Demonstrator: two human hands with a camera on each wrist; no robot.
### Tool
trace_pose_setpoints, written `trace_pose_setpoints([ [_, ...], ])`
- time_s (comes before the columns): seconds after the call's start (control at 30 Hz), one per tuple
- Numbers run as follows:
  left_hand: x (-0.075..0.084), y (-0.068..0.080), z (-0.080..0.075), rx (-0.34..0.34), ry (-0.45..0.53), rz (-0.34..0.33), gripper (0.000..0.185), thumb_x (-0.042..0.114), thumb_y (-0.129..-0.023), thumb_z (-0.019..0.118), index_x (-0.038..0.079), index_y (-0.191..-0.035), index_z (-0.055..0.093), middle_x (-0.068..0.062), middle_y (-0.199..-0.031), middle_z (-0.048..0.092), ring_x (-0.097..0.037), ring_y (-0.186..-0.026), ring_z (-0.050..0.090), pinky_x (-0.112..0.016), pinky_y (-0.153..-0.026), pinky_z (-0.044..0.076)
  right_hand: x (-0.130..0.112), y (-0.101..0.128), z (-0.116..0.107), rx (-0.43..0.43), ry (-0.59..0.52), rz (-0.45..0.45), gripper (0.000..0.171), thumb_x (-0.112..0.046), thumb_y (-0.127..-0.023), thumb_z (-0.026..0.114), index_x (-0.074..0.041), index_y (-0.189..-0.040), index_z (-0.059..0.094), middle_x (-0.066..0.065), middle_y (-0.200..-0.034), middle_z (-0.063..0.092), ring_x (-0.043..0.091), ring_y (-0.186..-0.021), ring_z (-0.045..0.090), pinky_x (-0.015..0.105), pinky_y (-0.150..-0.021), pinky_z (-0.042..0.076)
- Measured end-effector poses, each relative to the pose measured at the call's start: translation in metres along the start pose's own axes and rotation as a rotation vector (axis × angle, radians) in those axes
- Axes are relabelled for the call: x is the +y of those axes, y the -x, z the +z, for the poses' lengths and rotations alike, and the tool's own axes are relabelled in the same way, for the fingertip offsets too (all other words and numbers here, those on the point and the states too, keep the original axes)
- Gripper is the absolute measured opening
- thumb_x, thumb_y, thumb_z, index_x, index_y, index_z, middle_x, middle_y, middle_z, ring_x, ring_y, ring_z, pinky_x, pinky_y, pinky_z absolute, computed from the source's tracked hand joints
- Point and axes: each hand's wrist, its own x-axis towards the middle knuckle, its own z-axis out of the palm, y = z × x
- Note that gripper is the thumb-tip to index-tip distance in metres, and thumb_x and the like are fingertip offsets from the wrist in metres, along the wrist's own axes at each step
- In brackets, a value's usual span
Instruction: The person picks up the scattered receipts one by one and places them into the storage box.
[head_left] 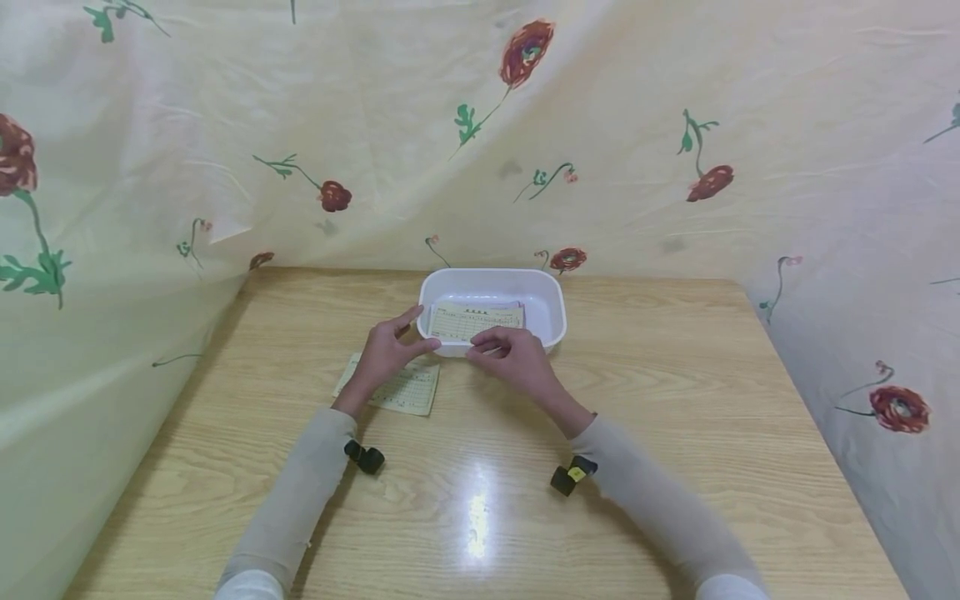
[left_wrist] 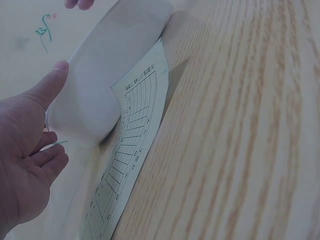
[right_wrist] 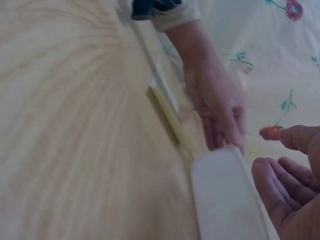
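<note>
Sorting printed slips into a tub, judging from the head view: one yellowish slip (head_left: 476, 321) already lies in the white tub (head_left: 543, 287), slanted against its near wall, printed side up; second slip (head_left: 405, 390) left on the desk (head_left: 675, 400), just left of the tub, partly under the left wrist. So roughly half done, one slip to go, as far as visible. Left hand (head_left: 390, 354) at the tub's near-left corner, fingers spread and relaxed, thumb toward the rim, pinching nothing. Right hand (head_left: 513, 358) at the tub's near rim, fingers lightly bent over the lower edge of the slip in the tub; touching or just above it, cannot tell, no clear pinch. Flowered cloth (head_left: 675, 125) behind and at both sides.

Left wrist view: left hand (left_wrist: 25, 155) open, thumb tip near or against the tub's outer wall (left_wrist: 110, 75), other fingers loosely curled, holding nothing. Desk slip (left_wrist: 131, 150) flat on the wood, just beside the tub's base, ruled table of lines visible, paper thin, slightly curved at the edge. Fingertips of the other hand barely in frame at top.

Right wrist view, blurred: right hand (right_wrist: 290, 185) open, fingers relaxed, nothing in them, just beside the tub's rim (right_wrist: 225, 195). Left hand (right_wrist: 220, 110) across the tub, fingers straight, reaching down to the rim. Pale strip of the desk slip (right_wrist: 170, 117) edge-on beyond the tub, detail too soft to read.
</note>
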Motion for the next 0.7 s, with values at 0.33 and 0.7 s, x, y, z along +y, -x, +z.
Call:
trace_pose_setpoints([
  [0.33,-0.003,-0.001,0.000,-0.001,0.014,0.035,0.090,0.049,-0.081,0.085,0.008,-0.152,0.048,-0.008,-0.161,0.039,-0.034,-0.146,0.041,-0.048,-0.118,0.042,0.005,0.006,0.034,-0.068,-0.061,0.090,0.033,-0.021,-0.089,0.081,0.002,-0.112,0.073,0.007,-0.096,0.077,0.029,-0.081,0.076,0.031,-0.066,0.064],
  [0.7,-0.006,-0.002,-0.001,0.003,0.015,0.031,0.091,0.053,-0.079,0.085,0.011,-0.152,0.049,-0.007,-0.161,0.039,-0.035,-0.145,0.042,-0.047,-0.118,0.042,0.017,0.000,0.056,-0.040,-0.022,0.088,0.034,-0.020,-0.088,0.082,0.002,-0.112,0.072,0.008,-0.094,0.078,0.017,-0.083,0.075,0.027,-0.071,0.063],
])
